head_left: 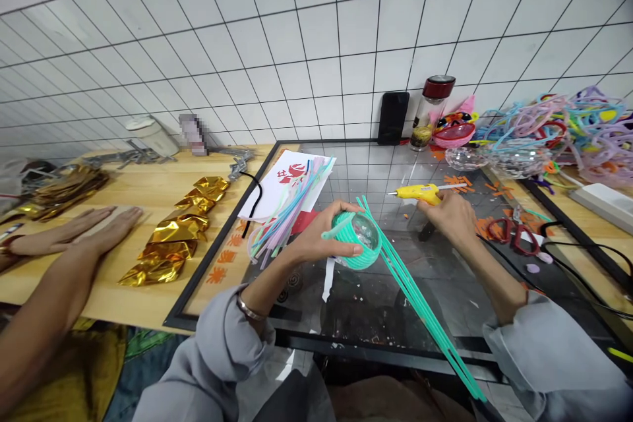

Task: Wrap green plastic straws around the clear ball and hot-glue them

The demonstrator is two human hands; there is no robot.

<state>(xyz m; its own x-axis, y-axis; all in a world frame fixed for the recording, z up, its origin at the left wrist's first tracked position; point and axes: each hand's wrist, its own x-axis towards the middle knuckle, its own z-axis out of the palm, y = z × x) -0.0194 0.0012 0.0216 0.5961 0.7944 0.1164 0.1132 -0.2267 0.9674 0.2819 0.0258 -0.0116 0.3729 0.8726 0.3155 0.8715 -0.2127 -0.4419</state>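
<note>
My left hand (pixel 319 237) grips a small clear cup wrapped in green cord (pixel 353 257), tilted so that its opening shows. Long green strips (pixel 420 306) slant from beside the cup down to the table's front edge. Closed around a yellow hot glue gun (pixel 418 194) is my right hand (pixel 452 214). The gun's nozzle points left, apart from the cup, and a glue stick sticks out of its back. Left of the cup, a bundle of pastel strips (pixel 291 211) lies over a white sheet with a red print (pixel 284 168).
Red-handled scissors (pixel 517 237) and cables lie at right. Behind stand a phone (pixel 393 117), a glass bottle (pixel 428 119) and a heap of coloured strips (pixel 558 132). At left, another person's hands (pixel 99 227) rest on the wooden table near gold foil (pixel 171 237).
</note>
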